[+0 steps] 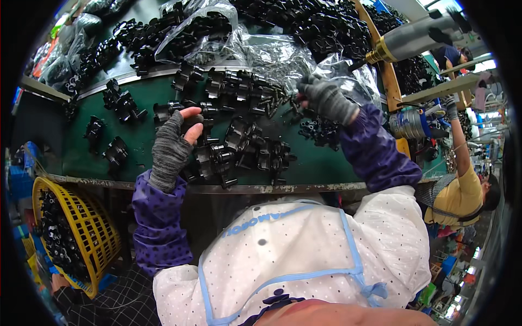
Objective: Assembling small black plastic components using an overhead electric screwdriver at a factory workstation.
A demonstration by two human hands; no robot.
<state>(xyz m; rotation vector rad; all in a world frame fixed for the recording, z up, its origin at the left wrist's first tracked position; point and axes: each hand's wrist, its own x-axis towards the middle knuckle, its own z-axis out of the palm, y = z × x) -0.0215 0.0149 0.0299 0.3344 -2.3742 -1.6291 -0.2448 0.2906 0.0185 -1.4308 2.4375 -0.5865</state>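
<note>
My left hand (171,149), in a grey fingerless glove, is at the left of a cluster of black moulded parts (215,157). Its thumb and forefinger lie on either side of a dark part, and the other fingers are hidden. My right hand (330,98), gloved the same way, is over a heap of small dark screws (274,101), with its fingers bent together; what sits at the fingertips is too small to make out. Beside that hand lies a pile of small black pieces (319,132). More black parts (122,102) stand to the left on the green bench top (321,171).
Clear plastic bags (277,54) and big heaps of black parts (326,27) fill the back. A power screwdriver (418,38) hangs at upper right, near a wooden board (383,70). A yellow basket (100,225) of parts stands lower left. A co-worker (457,195) is at the right.
</note>
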